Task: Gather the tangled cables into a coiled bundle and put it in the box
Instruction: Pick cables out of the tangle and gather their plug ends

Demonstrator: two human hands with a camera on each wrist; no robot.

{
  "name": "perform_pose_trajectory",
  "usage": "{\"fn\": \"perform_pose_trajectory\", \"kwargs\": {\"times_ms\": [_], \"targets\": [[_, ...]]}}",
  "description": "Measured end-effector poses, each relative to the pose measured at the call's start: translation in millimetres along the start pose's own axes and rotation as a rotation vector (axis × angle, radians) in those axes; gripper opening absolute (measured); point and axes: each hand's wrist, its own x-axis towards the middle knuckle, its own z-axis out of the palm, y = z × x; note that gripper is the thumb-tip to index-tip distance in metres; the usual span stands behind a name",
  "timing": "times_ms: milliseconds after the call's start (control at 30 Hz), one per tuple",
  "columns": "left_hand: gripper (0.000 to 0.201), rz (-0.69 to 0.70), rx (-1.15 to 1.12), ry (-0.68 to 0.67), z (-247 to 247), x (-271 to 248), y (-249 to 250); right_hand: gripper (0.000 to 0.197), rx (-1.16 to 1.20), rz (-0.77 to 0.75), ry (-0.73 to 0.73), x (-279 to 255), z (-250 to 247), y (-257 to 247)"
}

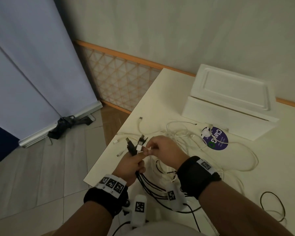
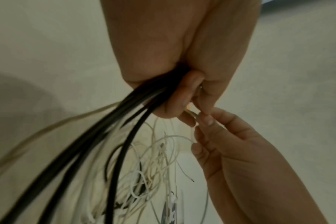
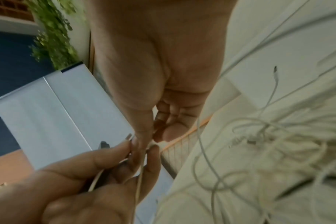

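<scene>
- Left hand [image 1: 132, 163] was closed in a fist round a bunch of black cables [image 1: 148, 183], held above the near left corner of the table [image 1: 160, 92]; several black and white plug ends [image 1: 134, 144] fanned out above its fingers.
- Right hand [image 1: 163, 150] was just beside the left, its thumb and fingertips pinching the end of a thin white cable [image 2: 192, 134]; the remaining fingers were curled.
- Black cables hung from the left fist down toward the person's body.
- White cables [image 1: 182, 135] lay in a loose tangle on the table beyond the hands, one loop crossing a round purple sticker [image 1: 216, 137].
- White box [image 1: 228, 103] stood at the far right of the table, well apart from both hands, its lid closed.
</scene>
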Motion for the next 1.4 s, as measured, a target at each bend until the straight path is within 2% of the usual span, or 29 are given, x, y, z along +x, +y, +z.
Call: {"fn": "perform_pose_trajectory", "kwargs": {"times_ms": [167,267,367,500,600,667,733,767,867,933,1000,1067,1133,1300,1400], "targets": [[0.006,0.021,0.07,-0.165,18,3,20,0.028,0.318,0.046,0.2,-11,-27,-4],[0.006,0.002,0.133,-0.229,27,3,24,0.028,0.506,0.035,0.296,-15,-34,-7],[0.017,-0.019,0.079,-0.228,36,6,24,0.02,0.671,0.047,0.267,-22,-36,-9],[0.035,-0.066,-0.05,-0.175,44,11,23,0.024,0.782,0.193,0.182,-31,-30,-3],[0.041,-0.017,-0.099,-0.149,42,15,18,0.02,0.643,0.252,0.244,-33,-20,-2],[0.043,0.026,-0.124,-0.176,41,15,17,0.007,0.649,0.283,0.088,-36,-18,-3],[0.046,0.051,-0.099,-0.205,40,14,20,0.018,0.823,0.307,-0.137,-38,-18,-2],[0.047,0.061,-0.059,-0.197,39,14,20,0.022,0.843,0.324,-0.18,-39,-21,-1],[0.051,0.155,0.142,-0.077,31,21,14,0.018,0.671,0.338,-0.117,-39,-26,5],[0.054,0.208,0.16,-0.055,31,21,14,0.013,0.516,0.332,-0.082,-39,-26,7],[0.05,0.199,-0.049,-0.055,35,16,17,0.019,0.368,0.323,-0.093,-40,-30,9],[0.05,0.159,-0.283,0.025,35,12,23,0.028,0.107,0.27,-0.096,-45,-38,12],[0.052,0.108,-0.386,0.112,28,13,23,0.031,-0.071,0.215,-0.097,-54,-49,17],[0.049,0.058,-0.396,0.245,6,19,20,0.038,-0.131,0.271,-0.022,-83,-77,29],[0.05,0.045,-0.337,0.246,1,22,20,0.033,-0.095,0.292,-0.033,-96,-84,30]]}}
